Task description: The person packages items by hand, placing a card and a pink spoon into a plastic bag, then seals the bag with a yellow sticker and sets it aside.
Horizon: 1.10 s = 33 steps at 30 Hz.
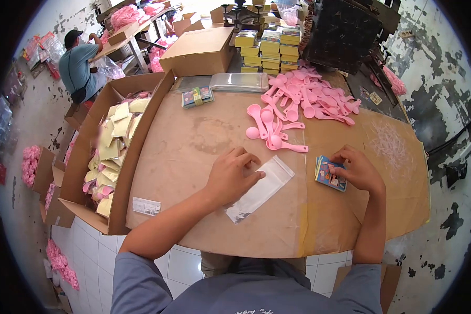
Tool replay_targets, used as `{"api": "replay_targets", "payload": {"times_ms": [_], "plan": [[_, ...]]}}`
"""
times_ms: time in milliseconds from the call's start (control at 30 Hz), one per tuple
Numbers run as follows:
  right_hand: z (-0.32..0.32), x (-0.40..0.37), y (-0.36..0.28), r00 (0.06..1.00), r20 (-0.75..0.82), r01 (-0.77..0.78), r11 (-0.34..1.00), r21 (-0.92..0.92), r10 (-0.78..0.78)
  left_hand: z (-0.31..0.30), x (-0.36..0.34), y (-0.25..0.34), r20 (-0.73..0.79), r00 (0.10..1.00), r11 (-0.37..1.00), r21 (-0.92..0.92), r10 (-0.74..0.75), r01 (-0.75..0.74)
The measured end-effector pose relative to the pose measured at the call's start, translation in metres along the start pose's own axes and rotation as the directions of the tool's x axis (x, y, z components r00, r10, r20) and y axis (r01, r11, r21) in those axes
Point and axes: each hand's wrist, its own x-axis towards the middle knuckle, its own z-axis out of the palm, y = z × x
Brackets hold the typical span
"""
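My left hand (232,177) is over the left edge of a clear plastic bag (267,187), which lies flat at a slant on the cardboard-covered table. Its fingers are bent and apart, with nothing visible between them. On the right, my right hand (357,168) grips a small stack of printed blue cards (329,174), thumb on top and fingers at the far edge. Several pink plastic scoops (271,128) lie just beyond the bag, in front of a larger pile of pink scoops (311,94).
A long carton (157,104) holding packed bags stands left. At the back are a banded card bundle (198,97), a plastic bag stack (239,82), a closed box (199,49) and card stacks (270,49). Another person (80,65) sits far left.
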Motion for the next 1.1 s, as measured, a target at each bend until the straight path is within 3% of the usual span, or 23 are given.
{"api": "replay_targets", "payload": {"times_ms": [133, 300, 400, 467, 600, 667, 767, 867, 1000, 1067, 1100], "plan": [[-0.003, 0.004, -0.007, 0.996, 0.016, -0.089, 0.991, 0.104, 0.087, 0.006, -0.001, -0.007, 0.030, 1.000, 0.998, -0.055, 0.000, 0.002], [-0.006, 0.003, -0.006, 0.991, -0.007, -0.129, 0.987, 0.095, 0.130, 0.005, -0.001, -0.005, -0.004, 1.000, 0.989, -0.142, 0.029, -0.029], [-0.006, 0.002, -0.005, 0.993, -0.082, -0.079, 0.995, 0.058, 0.084, -0.002, -0.001, 0.003, 0.101, 0.989, 0.957, -0.260, -0.104, 0.127], [-0.010, 0.001, -0.014, 0.993, -0.113, -0.036, 0.999, 0.028, 0.039, 0.000, -0.001, 0.004, 0.110, 0.984, 0.867, -0.466, -0.140, 0.176], [0.010, 0.003, -0.039, 0.991, -0.106, 0.000, 0.797, 0.604, 0.080, 0.006, -0.001, 0.003, 0.191, 0.959, 0.568, -0.774, -0.212, 0.280], [0.040, 0.008, -0.040, 0.989, -0.142, 0.078, 0.656, 0.751, 0.045, 0.007, -0.001, 0.003, 0.270, 0.938, 0.555, -0.756, -0.218, 0.347], [0.065, 0.019, -0.039, 0.938, -0.228, 0.325, 0.894, 0.308, -0.262, 0.009, -0.002, -0.006, 0.344, 0.919, 0.559, -0.731, -0.195, 0.392], [0.073, 0.012, -0.051, 0.953, -0.159, 0.275, 0.957, 0.091, -0.258, 0.006, -0.001, -0.012, 0.384, 0.901, 0.472, -0.769, -0.199, 0.432], [0.071, 0.010, -0.054, 0.960, -0.144, 0.255, 0.963, 0.089, -0.241, -0.002, 0.002, -0.015, 0.371, 0.924, 0.246, -0.891, -0.093, 0.382], [0.067, 0.012, -0.055, 0.938, -0.175, 0.324, 0.936, 0.136, -0.299, -0.011, 0.003, -0.005, 0.425, 0.894, 0.352, -0.822, -0.143, 0.448], [0.068, 0.012, -0.056, 0.956, -0.187, 0.275, 0.908, 0.316, -0.225, -0.013, 0.004, -0.001, 0.449, 0.877, 0.401, -0.781, -0.171, 0.478]]}}
